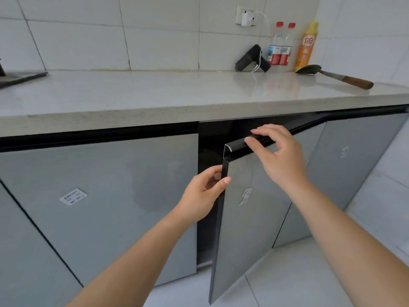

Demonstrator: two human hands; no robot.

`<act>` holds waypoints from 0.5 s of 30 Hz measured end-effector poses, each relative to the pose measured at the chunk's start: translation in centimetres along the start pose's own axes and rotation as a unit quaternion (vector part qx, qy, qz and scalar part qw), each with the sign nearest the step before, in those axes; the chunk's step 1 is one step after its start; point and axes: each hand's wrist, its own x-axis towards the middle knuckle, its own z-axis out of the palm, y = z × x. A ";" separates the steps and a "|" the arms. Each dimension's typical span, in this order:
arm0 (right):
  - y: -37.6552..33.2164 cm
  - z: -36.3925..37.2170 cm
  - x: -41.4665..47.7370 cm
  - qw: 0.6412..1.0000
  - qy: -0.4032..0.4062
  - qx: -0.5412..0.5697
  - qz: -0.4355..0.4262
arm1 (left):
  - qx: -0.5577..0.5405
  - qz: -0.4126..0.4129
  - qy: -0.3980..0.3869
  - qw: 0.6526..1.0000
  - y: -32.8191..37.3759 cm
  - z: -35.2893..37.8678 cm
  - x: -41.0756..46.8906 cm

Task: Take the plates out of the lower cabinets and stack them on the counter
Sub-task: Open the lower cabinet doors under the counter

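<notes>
Step in hand: opening the lower cabinet door [250, 229], which stands partly ajar. The left hand [203, 193] pinches its free side edge; the right hand [281, 156] grasps the top rail, fingers [265, 129] curled over it. No plates are visible; the cabinet interior [208, 140] is dark. The next move calls for swinging the door wide, then reaching inside. The counter [155, 94] has room for the stack.

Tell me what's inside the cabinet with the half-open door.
Only a dark gap shows beside the door, with a pale strip at its bottom. No plates are visible; the door, gripped by the left hand and right hand, covers the rest.
</notes>
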 end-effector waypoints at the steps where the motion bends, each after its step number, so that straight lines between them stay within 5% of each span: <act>1: 0.0 -0.4 -0.3 1.000 -0.005 0.002 0.006 | -0.001 -0.004 -0.012 1.000 0.4 0.1 -0.2; 15: 0.1 -4.7 -1.2 0.997 -0.076 -0.001 -0.002 | 0.023 0.007 -0.034 0.999 1.9 2.7 -2.2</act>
